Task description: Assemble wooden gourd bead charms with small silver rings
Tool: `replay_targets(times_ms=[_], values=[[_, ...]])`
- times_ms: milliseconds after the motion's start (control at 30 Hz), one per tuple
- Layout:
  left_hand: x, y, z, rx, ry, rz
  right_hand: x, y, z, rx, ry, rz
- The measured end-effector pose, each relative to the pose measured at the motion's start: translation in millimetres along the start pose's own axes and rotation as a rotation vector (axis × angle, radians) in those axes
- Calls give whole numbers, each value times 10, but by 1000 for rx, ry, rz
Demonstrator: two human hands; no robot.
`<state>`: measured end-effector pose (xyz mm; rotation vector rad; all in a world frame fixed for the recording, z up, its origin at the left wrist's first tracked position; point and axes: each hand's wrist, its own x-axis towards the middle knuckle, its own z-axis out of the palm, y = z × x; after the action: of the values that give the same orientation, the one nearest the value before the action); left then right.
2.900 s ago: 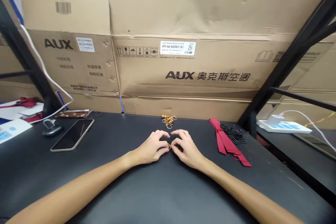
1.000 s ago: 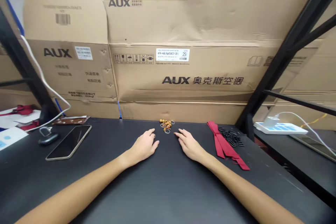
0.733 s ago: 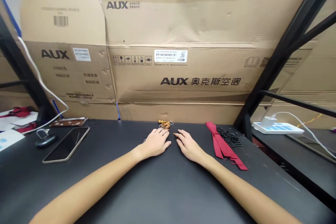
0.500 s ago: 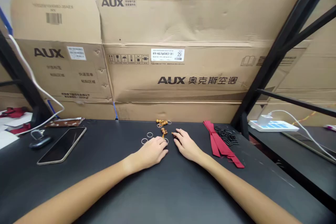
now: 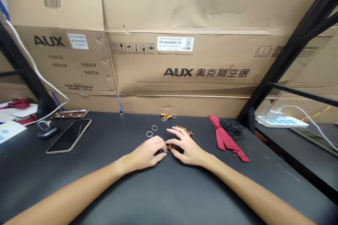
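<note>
My left hand [image 5: 150, 152] rests on the black tabletop, thumb and fingers pinched at a thin metal ring [image 5: 164, 151]. Facing it, my right hand [image 5: 189, 148] has its thumb and a finger closed about a small brown gourd-like wooden charm [image 5: 171, 146]; its upper fingers are stretched out. The fingers partly hide both ring and charm, so whether they are joined cannot be made out. Just beyond my right hand lie more yellow-brown charms [image 5: 187, 130]. Two loose rings [image 5: 149, 134] lie past my left hand. Farther back sits a small cluster of wooden charms [image 5: 166, 116] with rings.
Red ribbon strips [image 5: 228, 140] and a pile of black clasps [image 5: 232, 130] lie to the right. A phone [image 5: 69, 136], a dark device [image 5: 48, 132] and a brown packet [image 5: 70, 114] are at left. Cardboard [image 5: 179, 17] walls the back; a power strip [image 5: 282, 122] stands right.
My right hand has come toward my left and now works at the charm beside it. Yellow-brown charms now show beyond my right hand. The camera has tilted down.
</note>
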<state>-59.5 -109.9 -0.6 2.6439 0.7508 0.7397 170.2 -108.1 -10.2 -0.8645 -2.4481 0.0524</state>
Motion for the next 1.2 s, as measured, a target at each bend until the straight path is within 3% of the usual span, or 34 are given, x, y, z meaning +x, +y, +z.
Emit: replay_targets(times_ms=[233,567,1200], values=[[9,-12,32,92,77,-87,-2,24,19,51,14,63],[16,-11,49,162,113,-90,13,-15,48,127,56,97],[8,23,24,166,49,4,31,-16,88,276,145,175]])
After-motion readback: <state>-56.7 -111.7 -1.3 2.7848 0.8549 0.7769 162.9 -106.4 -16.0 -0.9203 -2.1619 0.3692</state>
